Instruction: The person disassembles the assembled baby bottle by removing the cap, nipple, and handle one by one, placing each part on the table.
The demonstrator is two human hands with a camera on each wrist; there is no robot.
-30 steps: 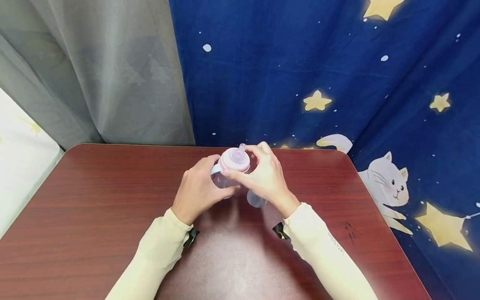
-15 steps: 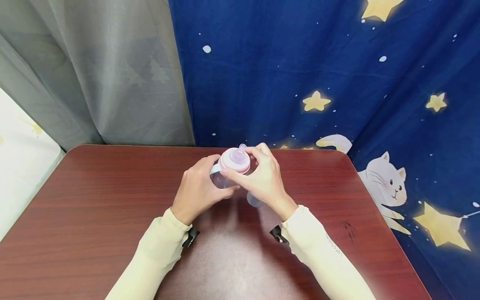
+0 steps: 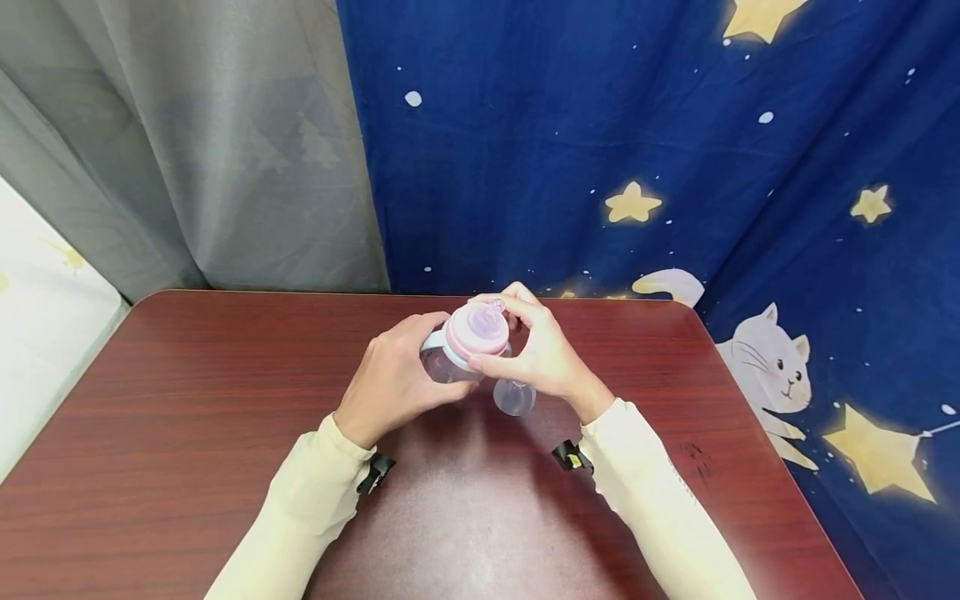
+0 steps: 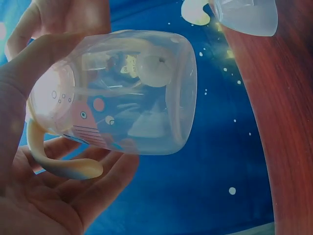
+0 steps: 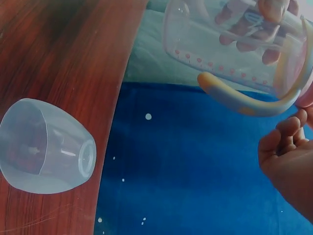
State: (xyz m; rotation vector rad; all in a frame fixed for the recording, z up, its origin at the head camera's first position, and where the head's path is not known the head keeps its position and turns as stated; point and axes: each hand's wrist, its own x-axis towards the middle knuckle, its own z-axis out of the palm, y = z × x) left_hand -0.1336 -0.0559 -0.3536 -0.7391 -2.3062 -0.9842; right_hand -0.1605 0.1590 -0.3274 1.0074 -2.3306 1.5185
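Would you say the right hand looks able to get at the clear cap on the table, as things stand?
Probably yes, once the right hand lets go of the pink collar: the clear cap sits nearby on the table, nothing visibly between.

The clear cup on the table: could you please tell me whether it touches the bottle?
Apart: the right wrist view shows blue cloth and table between the clear cup and the bottle.

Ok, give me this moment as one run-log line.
left hand: holds clear cylindrical plastic bottle | right hand: grips pink-and-white round plastic collar | translucent cup-shaped plastic cover: on reddish-brown wooden table
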